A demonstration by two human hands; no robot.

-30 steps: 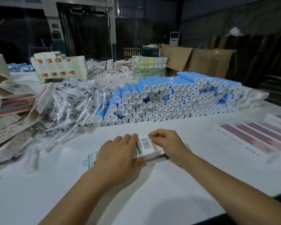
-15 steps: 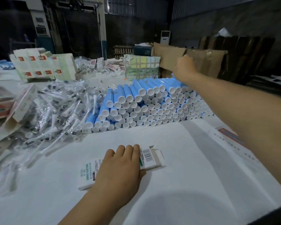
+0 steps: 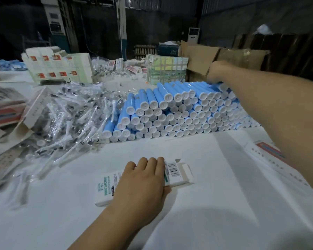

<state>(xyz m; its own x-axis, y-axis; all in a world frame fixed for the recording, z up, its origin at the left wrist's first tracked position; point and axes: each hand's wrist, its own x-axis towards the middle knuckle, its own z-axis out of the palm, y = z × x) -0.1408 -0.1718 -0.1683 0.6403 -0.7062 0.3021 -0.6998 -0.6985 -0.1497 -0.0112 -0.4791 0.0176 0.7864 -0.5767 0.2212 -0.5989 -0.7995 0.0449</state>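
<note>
The tabletop (image 3: 206, 204) in front of you is covered in white sheeting and stands in a dim, dark-walled hall, with a white cooler unit (image 3: 193, 35) against the back wall. A long stack of blue tubes (image 3: 179, 112) with white caps runs across the middle. To its left lies a loose heap of wrapped brush heads (image 3: 67, 120). Behind these stand white cartons (image 3: 58, 67), a green wrapped bundle (image 3: 166, 71) and brown cardboard (image 3: 202, 56). Flat printed sleeves (image 3: 271, 156) lie at the right edge, partly under your forearm.

Your left grip (image 3: 145, 184) lies palm down across the middle of the box (image 3: 177, 173), fingers straight and close together, pressing it flat to the tabletop. The box sits near you, well apart from the stack, its barcoded end and open flap showing to the right.

Your right arm is stretched far out, and your right grip (image 3: 217, 73) is on the top row of tubes at the far right of the stack. It is blurred, so I cannot tell whether its fingers have closed on a tube.
</note>
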